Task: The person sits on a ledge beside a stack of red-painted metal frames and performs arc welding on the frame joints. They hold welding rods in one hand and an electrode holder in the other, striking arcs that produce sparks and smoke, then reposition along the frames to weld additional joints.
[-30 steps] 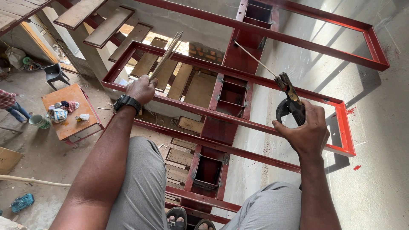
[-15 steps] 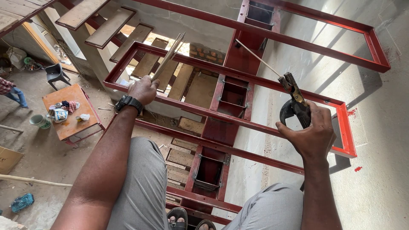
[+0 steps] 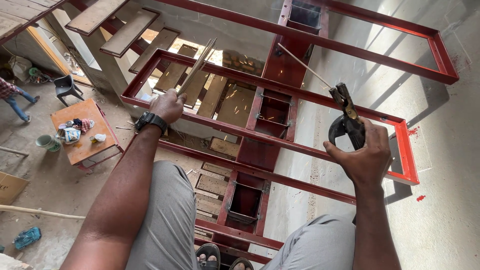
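The welding electrode holder point(image 3: 346, 117) was gripped in the right hand point(image 3: 364, 157), its rod above the red steel stair frame point(image 3: 280, 137). The left hand point(image 3: 169, 106) clasped spare rods point(image 3: 197, 66). Below lay a dusty floor with a wooden table point(image 3: 82, 132). Compared with before, both hands had barely shifted.

Person point(image 3: 12, 97) left of the orange table point(image 3: 82, 137): cut off by frame edge. Tabletop clutter point(image 3: 75, 131) too small to identify.

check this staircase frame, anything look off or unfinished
Several red steel step frames are open, without wooden treads, while the steps at upper left have planks. The right hand holds an electrode holder; the left hand grips spare rods. Red paint spots mark the wall.
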